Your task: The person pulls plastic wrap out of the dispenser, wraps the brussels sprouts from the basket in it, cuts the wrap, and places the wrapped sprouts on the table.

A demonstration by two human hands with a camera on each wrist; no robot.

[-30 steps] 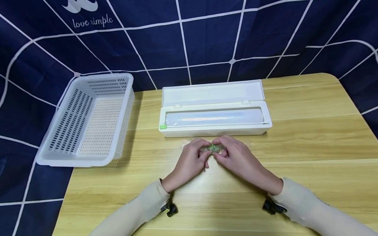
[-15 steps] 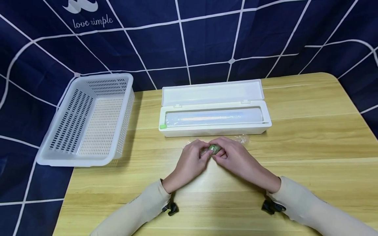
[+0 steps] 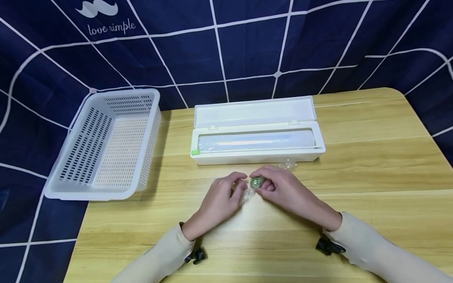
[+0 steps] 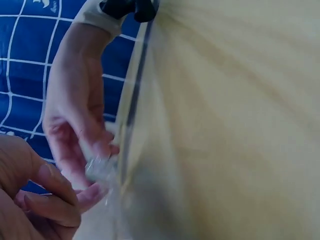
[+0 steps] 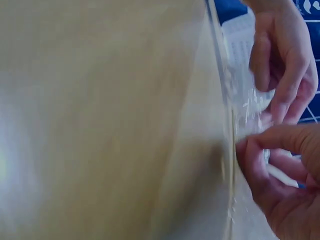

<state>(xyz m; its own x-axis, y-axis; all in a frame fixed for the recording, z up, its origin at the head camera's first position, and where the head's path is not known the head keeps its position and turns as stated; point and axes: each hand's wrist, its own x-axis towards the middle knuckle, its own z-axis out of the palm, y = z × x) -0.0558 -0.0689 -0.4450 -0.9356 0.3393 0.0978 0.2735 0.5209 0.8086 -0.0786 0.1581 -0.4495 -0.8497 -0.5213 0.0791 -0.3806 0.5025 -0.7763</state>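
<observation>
In the head view a small round green thing (image 3: 257,182) sits in crinkled clear cling film. My right hand (image 3: 283,190) pinches it between thumb and fingers. Loose cling film (image 3: 247,193) hangs from its left side, and more film sticks out behind the right hand. My left hand (image 3: 221,196) is beside the loose film, fingers loosely bent and parted from the green thing. The left wrist view has my left hand (image 4: 35,190) close up, with the film (image 4: 100,170) at the right hand's fingertips. In the right wrist view, my right hand (image 5: 280,175) hides the green thing.
An open white cling film box (image 3: 258,158) with a roll (image 3: 256,140) inside stands just behind the hands, its lid raised. A white perforated basket (image 3: 148,149) is at the table's left edge. A dark blue checked cloth (image 3: 247,47) hangs behind the wooden table (image 3: 371,157).
My left hand has drawn back left and toward me, away from the green thing, its fingers loosening. The film's left end now hangs free, while the right hand stays on the green thing.
</observation>
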